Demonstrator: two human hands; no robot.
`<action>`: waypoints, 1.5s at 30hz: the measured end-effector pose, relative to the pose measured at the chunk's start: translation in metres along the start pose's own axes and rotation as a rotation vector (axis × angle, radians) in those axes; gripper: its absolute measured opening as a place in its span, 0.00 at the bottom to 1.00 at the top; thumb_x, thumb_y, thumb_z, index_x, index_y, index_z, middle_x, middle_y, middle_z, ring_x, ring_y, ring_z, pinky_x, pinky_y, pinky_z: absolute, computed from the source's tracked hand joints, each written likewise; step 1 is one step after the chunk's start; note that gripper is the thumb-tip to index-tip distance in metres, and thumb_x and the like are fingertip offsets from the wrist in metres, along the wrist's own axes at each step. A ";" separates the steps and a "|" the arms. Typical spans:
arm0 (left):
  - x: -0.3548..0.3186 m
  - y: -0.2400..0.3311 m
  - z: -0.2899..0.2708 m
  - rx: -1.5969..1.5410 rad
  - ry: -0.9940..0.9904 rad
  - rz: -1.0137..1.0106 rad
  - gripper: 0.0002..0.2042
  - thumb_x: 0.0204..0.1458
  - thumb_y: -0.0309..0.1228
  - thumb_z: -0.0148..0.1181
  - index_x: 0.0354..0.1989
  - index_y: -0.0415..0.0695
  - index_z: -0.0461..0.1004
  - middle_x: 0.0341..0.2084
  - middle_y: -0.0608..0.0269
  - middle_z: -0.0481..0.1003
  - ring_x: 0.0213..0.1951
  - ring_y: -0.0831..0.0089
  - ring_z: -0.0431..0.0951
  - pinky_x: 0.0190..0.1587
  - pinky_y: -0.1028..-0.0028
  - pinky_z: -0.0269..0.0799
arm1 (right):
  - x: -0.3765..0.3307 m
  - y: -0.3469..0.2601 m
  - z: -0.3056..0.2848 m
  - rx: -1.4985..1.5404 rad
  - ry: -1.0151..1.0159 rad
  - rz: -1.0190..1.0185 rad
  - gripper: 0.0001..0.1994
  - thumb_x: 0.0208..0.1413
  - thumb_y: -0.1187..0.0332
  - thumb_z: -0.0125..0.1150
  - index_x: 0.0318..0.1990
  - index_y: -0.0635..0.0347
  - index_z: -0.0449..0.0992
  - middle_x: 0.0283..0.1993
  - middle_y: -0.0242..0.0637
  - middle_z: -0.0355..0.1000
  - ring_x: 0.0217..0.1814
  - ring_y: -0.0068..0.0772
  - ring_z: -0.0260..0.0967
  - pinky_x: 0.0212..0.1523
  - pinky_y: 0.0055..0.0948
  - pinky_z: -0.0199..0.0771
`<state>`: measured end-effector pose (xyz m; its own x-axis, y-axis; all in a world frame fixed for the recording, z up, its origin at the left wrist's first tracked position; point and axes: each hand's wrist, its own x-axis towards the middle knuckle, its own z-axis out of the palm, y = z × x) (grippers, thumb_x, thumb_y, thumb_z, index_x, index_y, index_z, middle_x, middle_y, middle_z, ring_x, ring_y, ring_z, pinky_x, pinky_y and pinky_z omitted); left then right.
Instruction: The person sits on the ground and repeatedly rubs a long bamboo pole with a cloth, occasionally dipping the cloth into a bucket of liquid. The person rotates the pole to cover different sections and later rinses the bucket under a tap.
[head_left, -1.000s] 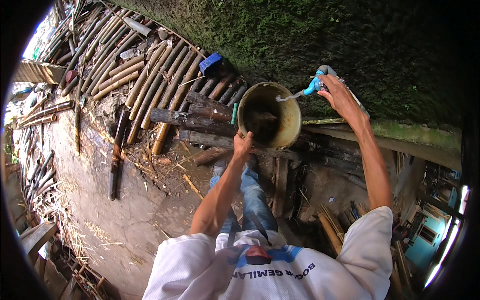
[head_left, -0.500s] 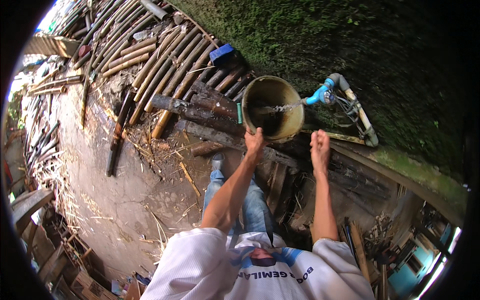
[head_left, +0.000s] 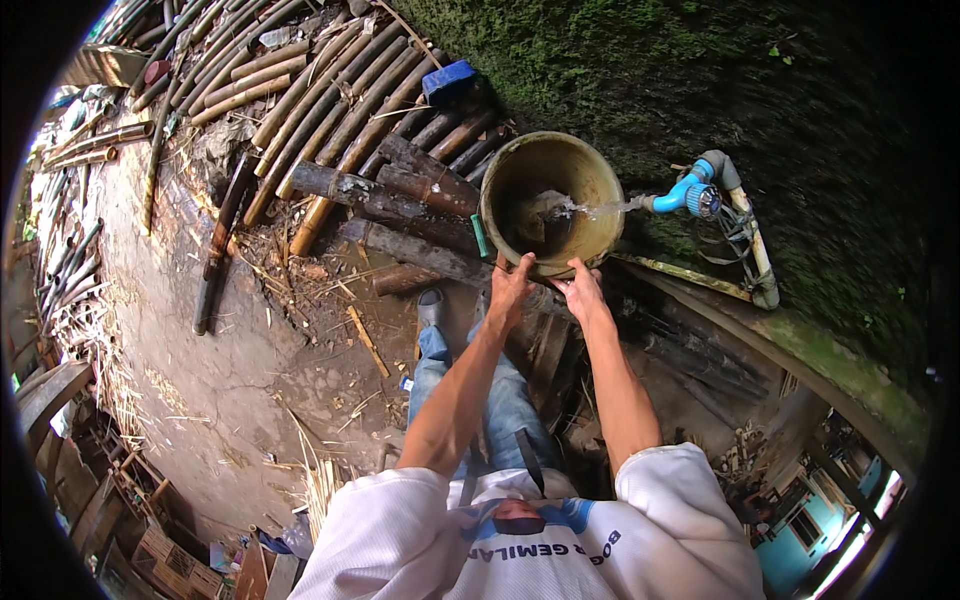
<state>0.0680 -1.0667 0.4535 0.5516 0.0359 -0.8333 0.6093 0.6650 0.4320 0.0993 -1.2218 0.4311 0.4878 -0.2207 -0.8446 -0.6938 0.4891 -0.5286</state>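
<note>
A round, stained yellowish bucket (head_left: 595, 180) stands under a blue tap (head_left: 685, 192), and a stream of water runs from the tap into it. Its mouth faces up towards me, with dark, murky contents at the bottom. My left hand (head_left: 512, 285) grips the near rim, thumb over the edge. Beside it, my right hand (head_left: 583, 290) also clasps the near rim, a little further right. A green grip (head_left: 478, 236) shows at the bucket's left side. The undersides of both hands are hidden.
Dark bamboo lengths (head_left: 400, 215) lie left of and beneath the bucket. More bamboo poles (head_left: 340, 110) spread at the far left, near a blue block-shaped object (head_left: 449, 82). A mossy wall (head_left: 600, 60) rises behind. A bent pipe (head_left: 752, 235) feeds the tap.
My right hand has moved left from beside the bucket onto its rim. The bucket now appears tilted more towards me, while my left hand keeps hold.
</note>
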 end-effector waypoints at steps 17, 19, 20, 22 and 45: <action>0.036 0.002 -0.189 0.175 0.113 0.046 0.40 0.65 0.67 0.34 0.71 0.46 0.64 0.61 0.49 0.73 0.59 0.54 0.74 0.61 0.56 0.68 | 0.098 0.022 -0.011 0.050 -0.033 0.029 0.15 0.59 0.74 0.62 0.52 0.60 0.69 0.56 0.39 0.72 0.59 0.42 0.71 0.62 0.56 0.73; 0.025 -0.024 -0.245 0.228 0.236 0.001 0.40 0.65 0.67 0.36 0.71 0.46 0.64 0.60 0.49 0.74 0.58 0.54 0.75 0.59 0.57 0.70 | 0.107 0.035 -0.011 0.075 -0.001 0.007 0.15 0.60 0.73 0.60 0.53 0.63 0.68 0.58 0.44 0.71 0.61 0.45 0.70 0.66 0.56 0.70; 0.016 -0.038 -0.277 0.242 0.305 -0.004 0.40 0.64 0.67 0.39 0.70 0.45 0.64 0.59 0.49 0.74 0.58 0.55 0.75 0.57 0.57 0.71 | 0.111 0.044 -0.012 0.096 -0.014 0.002 0.15 0.60 0.73 0.60 0.54 0.64 0.68 0.58 0.45 0.71 0.60 0.45 0.71 0.66 0.56 0.70; -0.005 -0.063 -0.341 0.401 0.360 -0.095 0.38 0.63 0.64 0.47 0.68 0.44 0.67 0.55 0.50 0.77 0.54 0.56 0.78 0.51 0.60 0.74 | 0.117 0.060 -0.018 0.145 -0.018 0.019 0.16 0.59 0.74 0.61 0.54 0.64 0.68 0.57 0.45 0.71 0.58 0.45 0.72 0.64 0.54 0.73; 0.208 0.124 -0.375 1.318 0.568 0.615 0.35 0.55 0.57 0.65 0.52 0.32 0.71 0.41 0.33 0.79 0.46 0.37 0.79 0.47 0.52 0.73 | 0.117 0.119 -0.060 0.220 0.129 -0.006 0.12 0.63 0.75 0.57 0.52 0.69 0.67 0.49 0.46 0.70 0.53 0.42 0.72 0.59 0.48 0.81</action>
<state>0.0446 -0.6969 0.2040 0.8004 0.5152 -0.3064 0.5975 -0.6454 0.4758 0.0423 -1.2401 0.2644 0.4105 -0.3227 -0.8529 -0.5519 0.6566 -0.5141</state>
